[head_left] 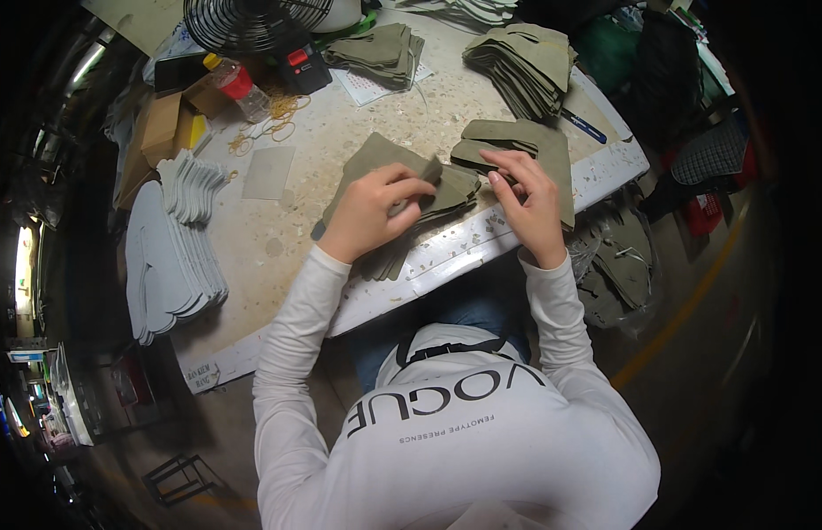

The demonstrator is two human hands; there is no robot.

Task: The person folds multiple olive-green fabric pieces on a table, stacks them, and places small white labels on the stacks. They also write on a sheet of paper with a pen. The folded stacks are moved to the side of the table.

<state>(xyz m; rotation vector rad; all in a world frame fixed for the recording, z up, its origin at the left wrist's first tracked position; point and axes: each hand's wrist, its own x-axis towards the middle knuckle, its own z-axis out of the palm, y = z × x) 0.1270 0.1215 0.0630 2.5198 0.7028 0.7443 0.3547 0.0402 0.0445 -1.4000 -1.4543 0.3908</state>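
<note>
There are one left hand (380, 205), one right hand (530, 196), one counter (269, 256), four piles of olive cut pieces (517, 71), one round fan (252, 26), one plastic bottle (243, 90), one square grey sheet (268, 173), and light grey pieces (150, 265) too overlapped to count.

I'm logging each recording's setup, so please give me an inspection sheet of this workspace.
Surface: pale tabletop, blotchy, with small flecks near its front edge.
Job's things: olive pieces by the left grip; olive pile by the right grip; two more olive stacks behind.
Clutter: fan, bottle, cardboard box, yellow tangle, grey stack, blue tool.
Grippers: two bare hands; left fingers curled at the olive pieces, hold unclear; right thumb and index finger apart.
Cables: nothing seen that is plainly a cable.
Surroundings: clear bag with olive pieces beside the table; yellow floor line.
</note>
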